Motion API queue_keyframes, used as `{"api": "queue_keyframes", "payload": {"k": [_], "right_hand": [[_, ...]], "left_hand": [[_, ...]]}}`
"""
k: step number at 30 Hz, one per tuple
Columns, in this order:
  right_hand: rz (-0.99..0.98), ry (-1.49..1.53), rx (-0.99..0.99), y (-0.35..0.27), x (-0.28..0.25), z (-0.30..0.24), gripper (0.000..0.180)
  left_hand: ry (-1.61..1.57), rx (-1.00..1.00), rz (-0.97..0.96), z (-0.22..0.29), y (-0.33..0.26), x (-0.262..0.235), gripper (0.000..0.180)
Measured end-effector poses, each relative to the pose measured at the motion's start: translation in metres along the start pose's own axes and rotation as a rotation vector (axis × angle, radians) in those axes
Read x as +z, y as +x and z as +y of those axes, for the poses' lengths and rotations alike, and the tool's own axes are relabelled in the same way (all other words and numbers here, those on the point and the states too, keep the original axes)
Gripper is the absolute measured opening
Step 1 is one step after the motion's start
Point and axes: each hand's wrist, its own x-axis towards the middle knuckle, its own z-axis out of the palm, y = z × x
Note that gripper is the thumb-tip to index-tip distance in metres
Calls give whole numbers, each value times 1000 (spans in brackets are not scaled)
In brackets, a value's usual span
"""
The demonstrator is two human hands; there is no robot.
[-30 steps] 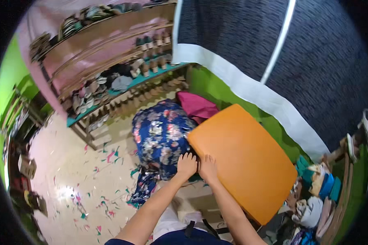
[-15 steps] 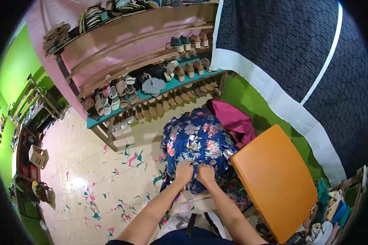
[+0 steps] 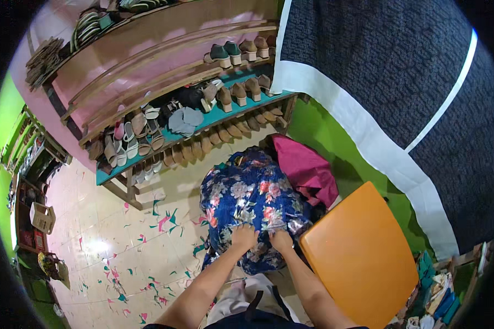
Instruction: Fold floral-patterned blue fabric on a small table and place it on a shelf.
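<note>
A large, bulging bundle wrapped in blue floral cloth (image 3: 240, 191) sits on the floor in front of me. My left hand (image 3: 244, 238) is closed on the cloth at the bundle's near side. Just to its right, my right hand (image 3: 280, 240) also grips the cloth, with a short gap between the two fists. What the bundle contains is hidden inside the cloth. Behind its right side lies a magenta cloth (image 3: 307, 167).
An orange tabletop (image 3: 362, 257) stands close on the right. A wooden shoe rack (image 3: 214, 116) holding shoes and sandals runs along the back. Coloured scraps (image 3: 163, 222) litter the tiled floor at left. Dark fabric with a white border (image 3: 362, 118) hangs at upper right.
The whole view has shifted, so the rack, bundle and table sit further left in it. Both hands keep hold of the floral cloth, the right one slightly further from the left.
</note>
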Motion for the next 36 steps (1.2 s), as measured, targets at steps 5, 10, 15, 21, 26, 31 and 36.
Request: {"api": "queue_keyframes", "payload": {"k": [5,10,15,21,26,31,36], "right_hand": [[39,99,95,46,10,30,48],[205,167,204,79,22,42,60],[130,229,393,90,16,25,41],[394,369,36,66,7,-18,9],[375,508,-36,37,5,-42,12],[307,715,-117,28,-18,-54,13],[240,651,-297,12,-52,-65,13]], "left_hand": [[-59,-65,24,-10,30,25,39],[-44,-132,13,-13,62,36,54],[-139,-153,18,-25,76,32,52],[-481,-153,55,-43,73,45,52],[-911,-267,-175,-16,72,1,66],[-789,-201,-174,-43,71,16,74],[-716,-213,-122,-14,70,-40,41]]}}
